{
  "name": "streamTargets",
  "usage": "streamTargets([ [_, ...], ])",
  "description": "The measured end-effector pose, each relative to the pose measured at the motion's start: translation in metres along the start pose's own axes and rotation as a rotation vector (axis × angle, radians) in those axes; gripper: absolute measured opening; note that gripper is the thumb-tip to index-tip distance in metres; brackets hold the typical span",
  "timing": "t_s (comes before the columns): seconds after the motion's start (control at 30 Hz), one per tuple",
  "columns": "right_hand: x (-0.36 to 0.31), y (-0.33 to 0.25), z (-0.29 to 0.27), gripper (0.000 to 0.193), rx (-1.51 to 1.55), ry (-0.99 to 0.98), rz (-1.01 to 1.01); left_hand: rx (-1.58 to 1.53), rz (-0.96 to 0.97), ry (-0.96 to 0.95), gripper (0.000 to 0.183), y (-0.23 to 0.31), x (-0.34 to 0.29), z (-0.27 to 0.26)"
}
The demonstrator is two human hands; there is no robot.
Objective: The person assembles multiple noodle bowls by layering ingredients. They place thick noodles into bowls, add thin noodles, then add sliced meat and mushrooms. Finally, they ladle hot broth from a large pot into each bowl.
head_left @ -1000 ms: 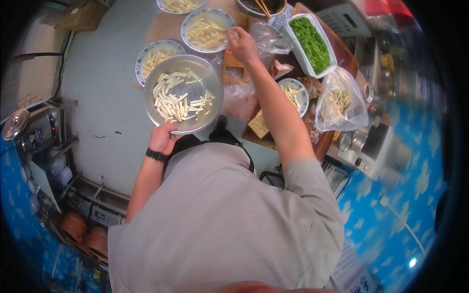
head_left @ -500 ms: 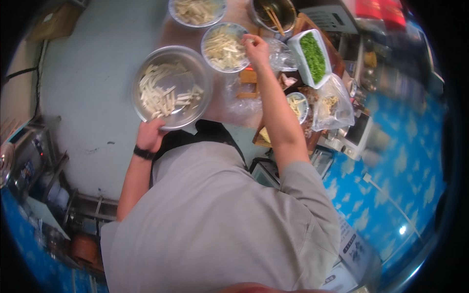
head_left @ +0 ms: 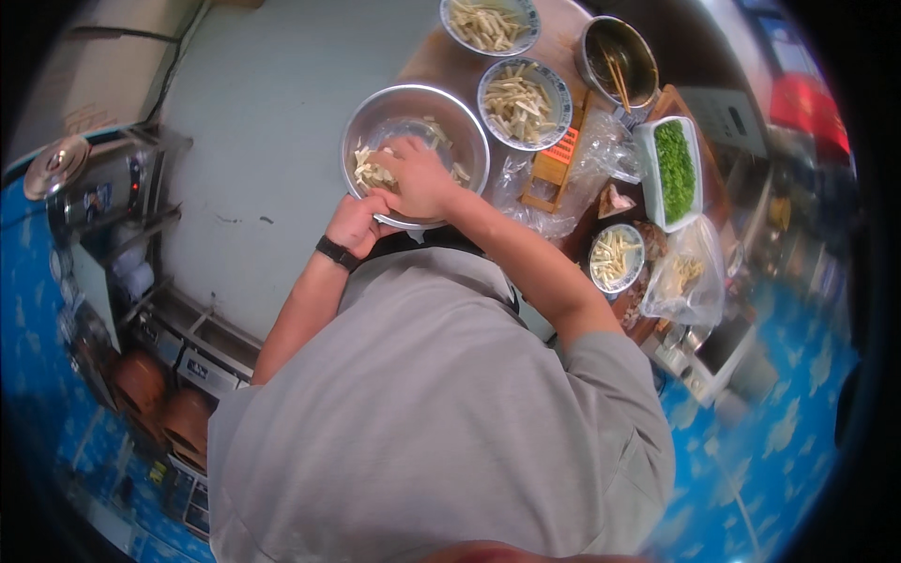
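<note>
We have the stainless-steel bowl [head_left: 462,127] in front of our body, and take it as the middle of the dial. Our left hand [head_left: 355,225], with a black wristband [head_left: 337,252] below it, is at its 7 o'clock: the grip is clamped on the near rim, thumb over the edge. Our right hand [head_left: 419,175] reaches in from 5 o'clock, its fingers down among the pale strips [head_left: 368,172] in the bowl. Whether that grip has any of them pinched, we cannot tell. The two hands overlap at the near rim in our view; we cannot make out whether they touch.

On the counter [head_left: 437,68], a blue-and-white patterned bowl [head_left: 566,114] of similar strips stands just beside ours at 2 o'clock, with another patterned dish [head_left: 452,36], also filled, at 1 o'clock. Farther out at 2 o'clock is a metal pot [head_left: 586,66] with wooden chopsticks [head_left: 616,77] leaning in it. At 3 o'clock we see a wooden slicer [head_left: 546,172] with an orange panel, then crumpled clear plastic [head_left: 617,143], then a white tub [head_left: 694,150] of chopped greens [head_left: 673,167]. At 4 o'clock a small bowl [head_left: 640,262] holds more strips, and beyond it sits a translucent bag [head_left: 713,281] with pale pieces inside. Away from the counter — between 7 and 8 o'clock — we see two brown pots [head_left: 186,418], and at 9 o'clock a round metal lid [head_left: 56,169].
</note>
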State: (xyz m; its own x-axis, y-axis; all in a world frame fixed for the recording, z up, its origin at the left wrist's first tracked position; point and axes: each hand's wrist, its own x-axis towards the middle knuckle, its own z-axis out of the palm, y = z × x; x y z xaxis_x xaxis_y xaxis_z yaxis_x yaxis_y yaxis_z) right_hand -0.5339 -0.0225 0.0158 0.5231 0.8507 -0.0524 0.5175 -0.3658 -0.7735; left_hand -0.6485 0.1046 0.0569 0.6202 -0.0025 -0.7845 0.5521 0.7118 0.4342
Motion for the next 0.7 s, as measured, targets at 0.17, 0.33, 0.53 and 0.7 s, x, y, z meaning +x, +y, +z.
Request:
streamTargets([
  [0.17, -0.011, -0.021, 0.010, 0.059, 0.207, -0.108, 0.093, 0.045, 0.096, 0.112, 0.023, -0.018, -0.011, -0.016],
  [0.33, 0.004, -0.036, 0.047, 0.059, 0.357, -0.092, 0.143, 0.072, 0.066, 0.173, 0.033, -0.024, -0.031, -0.037],
  [0.53, 0.007, -0.002, 0.040, 0.053, 0.445, 0.090, -0.042, -0.055, 0.090, 0.247, 0.050, -0.020, -0.049, -0.069],
  [0.7, 0.005, 0.058, 0.002, 0.040, 0.800, 0.270, 0.311, -0.125, 0.151, 0.305, 0.057, -0.018, -0.049, -0.096],
])
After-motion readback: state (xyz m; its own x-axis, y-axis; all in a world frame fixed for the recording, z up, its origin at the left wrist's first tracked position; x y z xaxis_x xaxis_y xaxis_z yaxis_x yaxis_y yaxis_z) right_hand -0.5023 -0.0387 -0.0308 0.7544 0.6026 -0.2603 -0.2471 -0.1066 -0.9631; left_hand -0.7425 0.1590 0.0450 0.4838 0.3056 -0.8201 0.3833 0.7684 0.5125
